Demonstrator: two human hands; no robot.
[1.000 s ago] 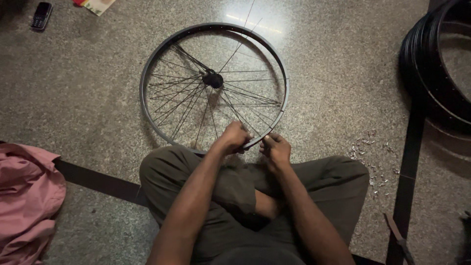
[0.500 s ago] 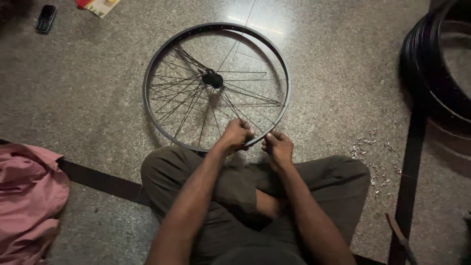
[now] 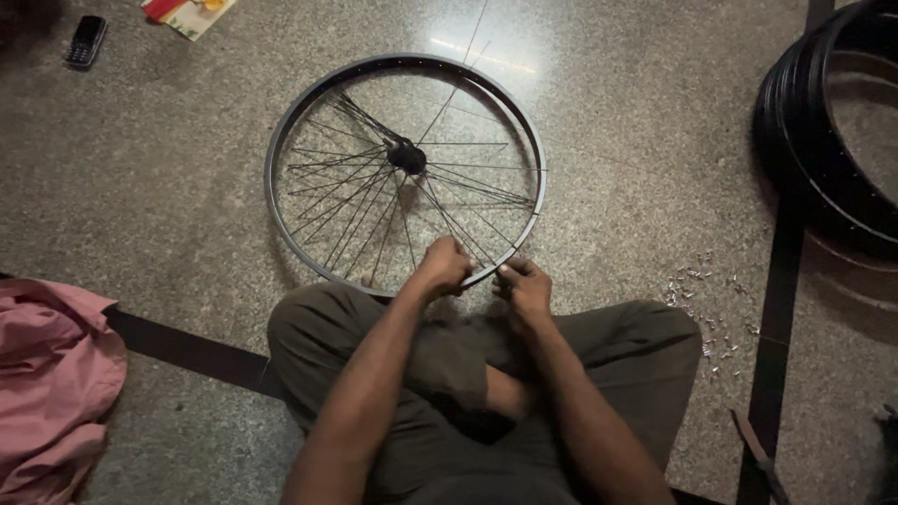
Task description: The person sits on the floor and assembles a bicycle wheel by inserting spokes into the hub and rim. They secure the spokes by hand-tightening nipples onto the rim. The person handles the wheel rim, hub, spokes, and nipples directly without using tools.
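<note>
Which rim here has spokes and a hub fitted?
The grey rim lying flat on the floor in front of the person, under both hands. The black rims stacked at the right edge are bare hoops, with no spokes or hub visible.

Bare forearms, no sleeves in view — loose olive-green trousers point(image 3: 599, 374) (creased, baggy cloth) cover both legs.

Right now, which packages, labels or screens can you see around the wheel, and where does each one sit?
Mobile phone: on the floor at far top left, small dark upright slab, its screen dark.
Printed packet or card: on the floor at the top edge, right of the phone, flat, cut off by the frame, pale with red and yellow.
</note>
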